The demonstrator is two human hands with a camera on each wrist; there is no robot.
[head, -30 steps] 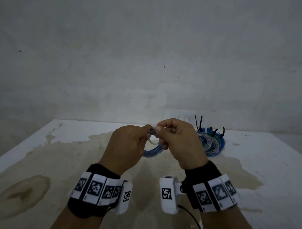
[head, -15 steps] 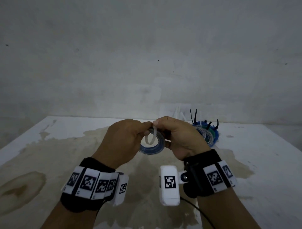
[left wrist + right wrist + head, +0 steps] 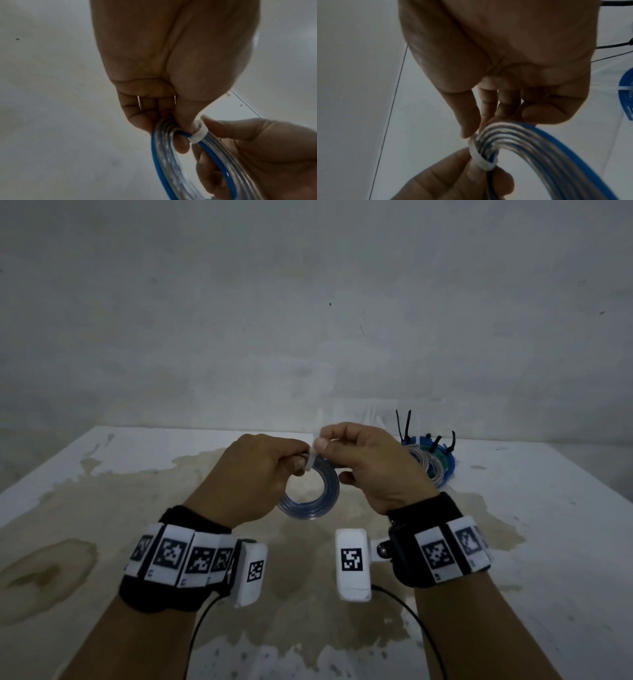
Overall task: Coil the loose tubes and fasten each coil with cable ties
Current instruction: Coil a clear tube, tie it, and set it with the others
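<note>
One coil [image 3: 310, 491] of clear and blue tube hangs in the air above the table [image 3: 548, 508], held between both my hands. A white tie [image 3: 197, 133] loops round its top. My left hand [image 3: 253, 474] grips the coil beside the tie; my right hand [image 3: 373, 467] pinches the tie. At 2 o'clock, finished coils [image 3: 431, 463] lie on the table, black tie tails sticking up.

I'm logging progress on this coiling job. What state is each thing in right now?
Blue and clear coil: wound, held above the table by both hands.
White cable tie: looped round the coil; whether it is locked cannot be told.
Left hand: grips the coil.
Right hand: pinches the tie.
Finished coils: lying on the table, fastened with black ties.
</note>
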